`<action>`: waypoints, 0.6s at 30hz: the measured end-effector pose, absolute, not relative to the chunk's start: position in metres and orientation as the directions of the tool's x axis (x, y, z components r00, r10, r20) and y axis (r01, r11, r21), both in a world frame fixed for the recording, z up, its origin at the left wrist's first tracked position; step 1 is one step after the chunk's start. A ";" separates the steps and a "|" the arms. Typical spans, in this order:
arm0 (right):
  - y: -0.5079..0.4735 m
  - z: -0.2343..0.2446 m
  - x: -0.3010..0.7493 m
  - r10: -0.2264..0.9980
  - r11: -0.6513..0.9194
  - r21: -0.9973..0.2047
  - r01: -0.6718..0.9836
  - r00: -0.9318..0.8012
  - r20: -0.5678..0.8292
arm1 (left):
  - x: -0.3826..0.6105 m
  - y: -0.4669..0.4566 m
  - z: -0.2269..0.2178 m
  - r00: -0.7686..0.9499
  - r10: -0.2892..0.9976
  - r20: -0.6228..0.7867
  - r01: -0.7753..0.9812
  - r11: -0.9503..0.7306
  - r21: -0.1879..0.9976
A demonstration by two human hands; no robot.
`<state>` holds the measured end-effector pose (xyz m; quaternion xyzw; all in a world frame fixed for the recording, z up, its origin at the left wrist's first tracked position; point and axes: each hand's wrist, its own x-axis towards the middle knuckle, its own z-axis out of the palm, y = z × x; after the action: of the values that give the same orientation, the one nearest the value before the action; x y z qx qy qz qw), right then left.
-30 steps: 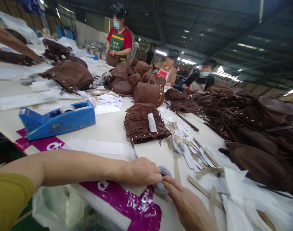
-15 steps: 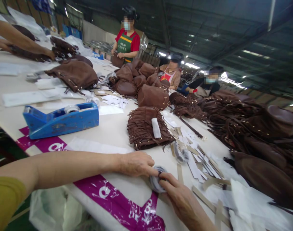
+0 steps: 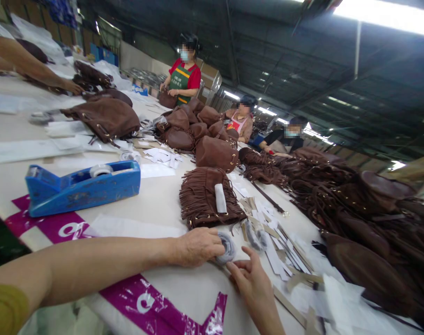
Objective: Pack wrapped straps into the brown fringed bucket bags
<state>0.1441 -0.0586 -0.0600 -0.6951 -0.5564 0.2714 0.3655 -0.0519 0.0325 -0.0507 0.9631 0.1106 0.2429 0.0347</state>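
Note:
A small grey coiled roll [image 3: 227, 247], shiny as if in clear film, stands near the table's front edge. My left hand [image 3: 200, 246] is closed on the left side of it, with its fingertips partly hidden. My right hand [image 3: 251, 275] is just to the right of the roll, thumb and forefinger spread apart. Its thumb tip comes close to the roll's lower edge; whether it touches I cannot tell. Behind the roll lies a brown fringed bag [image 3: 210, 195] with a white wrapped piece [image 3: 220, 198] on it.
A blue tape dispenser [image 3: 82, 186] stands at left on the white table [image 3: 163, 209]. Purple printed tape [image 3: 152, 302] runs along the front edge. Paper strips [image 3: 278, 246] and heaped brown bags [image 3: 365, 260] lie at right. Co-workers, including one in a green apron [image 3: 180, 79], stand beyond.
My right hand has drawn back from the roll and its fingers have spread. My left hand stays on the roll, whose ring-shaped face shows more now. The view has tilted slightly upward.

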 end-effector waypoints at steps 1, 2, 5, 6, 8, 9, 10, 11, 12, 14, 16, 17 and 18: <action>-0.058 -0.057 0.137 0.972 -0.139 -0.855 0.499 0.235 -0.021 | -0.051 0.034 -0.050 0.852 0.262 0.454 0.208 -0.964 0.165; -0.057 -0.054 0.129 0.974 -0.152 -0.893 0.423 0.219 -0.062 | -0.051 0.034 -0.048 0.835 0.316 0.451 0.229 -0.944 0.237; -0.053 -0.037 0.106 0.977 -0.172 -0.965 0.198 0.157 -0.142 | -0.054 0.036 -0.031 0.701 0.575 0.422 0.233 -0.744 0.627; -0.051 -0.031 0.099 0.975 -0.167 -0.976 0.141 0.170 -0.143 | -0.056 0.037 -0.023 0.647 0.657 0.387 0.172 -0.620 0.766; -0.044 -0.018 0.088 0.960 -0.140 -0.987 0.085 0.255 -0.114 | -0.061 0.039 -0.009 0.573 0.770 0.283 -0.005 -0.342 0.940; -0.039 -0.011 0.084 0.948 -0.121 -0.989 0.084 0.304 -0.090 | -0.064 0.040 -0.003 0.556 0.801 0.223 -0.082 -0.214 0.973; -0.034 -0.005 0.080 0.937 -0.114 -0.988 0.101 0.342 -0.073 | -0.067 0.041 0.001 0.547 0.820 0.166 -0.140 -0.106 0.984; -0.029 0.002 0.078 0.931 -0.117 -0.984 0.134 0.359 -0.062 | -0.070 0.042 0.004 0.541 0.833 0.117 -0.179 -0.022 0.984; -0.023 0.008 0.075 0.933 -0.124 -0.975 0.184 0.355 -0.052 | -0.073 0.044 0.006 0.536 0.841 0.078 -0.205 0.040 0.978; -0.012 0.018 0.070 0.950 -0.120 -0.938 0.324 0.312 -0.014 | -0.079 0.045 0.008 0.532 0.846 0.033 -0.232 0.108 0.967; -0.004 0.025 0.065 0.965 -0.087 -0.884 0.460 0.260 0.040 | -0.084 0.047 0.008 0.520 0.854 0.023 -0.232 0.115 0.966; -0.001 0.027 0.063 0.963 -0.064 -0.864 0.499 0.258 0.078 | -0.086 0.048 0.007 0.513 0.858 0.022 -0.216 0.104 0.971; 0.000 0.029 0.061 0.958 -0.047 -0.851 0.524 0.264 0.109 | -0.088 0.048 0.007 0.507 0.862 0.025 -0.195 0.086 0.977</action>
<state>0.0606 0.0005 0.0292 -0.6755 -0.5486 0.2594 0.4189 -0.0877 0.0483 0.0069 0.5497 0.3033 0.3932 0.6717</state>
